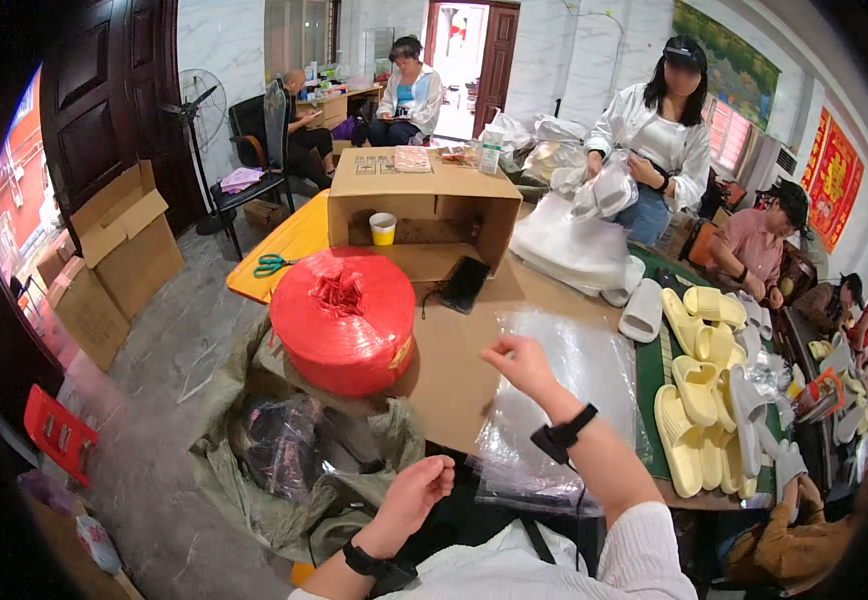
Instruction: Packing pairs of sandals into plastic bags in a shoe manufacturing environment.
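Observation:
My right hand [519,362], with a black band on its wrist, is raised over a stack of clear plastic bags [594,385] on the brown cardboard-covered table [449,365]. Its fingers are curled and I see nothing in them. My left hand [419,492] hangs lower, near my body and off the table's front edge, loosely closed with nothing visible in it. A large red roll of plastic twine [344,320] stands on the table left of my right hand. Yellow slippers [699,400] lie in rows to the right of the bags.
An open cardboard box [424,205] holds a yellow cup [383,228]; a black phone [466,283] leans before it. Green scissors [272,265] lie far left. A person in white [659,140] bags white slippers [644,310]. A grey-green sack [294,470] and red stool [59,432] are on the floor.

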Tool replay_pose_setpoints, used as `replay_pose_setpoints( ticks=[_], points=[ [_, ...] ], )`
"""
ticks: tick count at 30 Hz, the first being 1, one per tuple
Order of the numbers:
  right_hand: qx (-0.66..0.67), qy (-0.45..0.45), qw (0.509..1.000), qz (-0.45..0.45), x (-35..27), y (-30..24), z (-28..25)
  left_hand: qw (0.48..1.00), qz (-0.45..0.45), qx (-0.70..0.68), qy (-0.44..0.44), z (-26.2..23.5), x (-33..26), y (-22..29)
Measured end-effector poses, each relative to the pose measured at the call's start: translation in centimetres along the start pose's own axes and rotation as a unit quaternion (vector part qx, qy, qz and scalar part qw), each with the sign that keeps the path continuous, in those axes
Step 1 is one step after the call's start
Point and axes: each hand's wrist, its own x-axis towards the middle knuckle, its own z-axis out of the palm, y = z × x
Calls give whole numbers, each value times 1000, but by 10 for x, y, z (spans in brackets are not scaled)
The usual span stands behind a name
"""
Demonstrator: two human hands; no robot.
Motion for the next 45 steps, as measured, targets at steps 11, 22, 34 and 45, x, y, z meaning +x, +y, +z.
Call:
replay_pose_setpoints(
  ticks=[11,22,34,45],
  points=[
    [2,119,987,105,-205,-1,-138,998,56,28,-7,45,28,-27],
    [-252,269,878,304,-297,126,-278,704,330,605,-170,104,76,-55],
    [-364,283,762,455,-279,238,-352,500,339,774,-190,54,108,-87],
    [-284,454,839,98,-248,132,-357,489,354,781,-163,53,109,-87]
  ],
)
